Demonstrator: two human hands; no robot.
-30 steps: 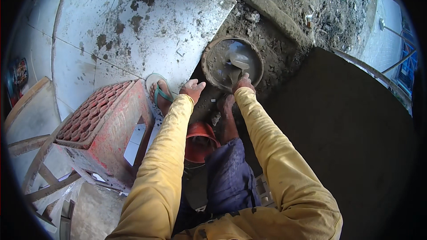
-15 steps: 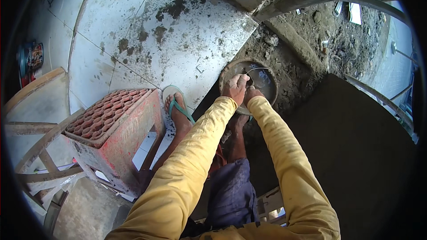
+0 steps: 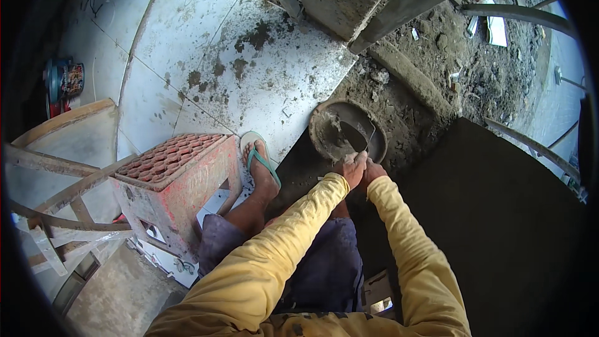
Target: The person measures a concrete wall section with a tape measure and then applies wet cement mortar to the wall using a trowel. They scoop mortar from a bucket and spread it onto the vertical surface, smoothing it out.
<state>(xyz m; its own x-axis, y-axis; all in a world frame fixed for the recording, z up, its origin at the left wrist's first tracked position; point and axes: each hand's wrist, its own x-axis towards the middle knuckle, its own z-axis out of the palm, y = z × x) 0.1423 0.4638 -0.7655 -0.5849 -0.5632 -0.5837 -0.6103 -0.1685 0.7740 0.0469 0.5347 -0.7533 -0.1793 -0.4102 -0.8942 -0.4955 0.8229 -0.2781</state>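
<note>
Both left grip (image 3: 352, 169) and right grip (image 3: 374, 172) meet at the near rim of a round basin (image 3: 316, 126); the right is closed on a trowel (image 3: 354, 138), handle hidden; what the left holds, I cannot tell. The blade overhangs the basin beside a thin, unclear strip (image 3: 373, 130).

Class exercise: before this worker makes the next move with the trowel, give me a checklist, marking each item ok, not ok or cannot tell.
1. Trowel blade over the round basin: ok.
2. Basin open side up, beside the white tiled floor: ok.
3. Left hand and right hand close together at the trowel: ok.
4. Which hand grips the trowel's handle: cannot tell; the hands hide it.
5. Hands gloved: not ok; both are bare.
6. Left foot covered: not ok; the flip-flop leaves the toes exposed.
</note>
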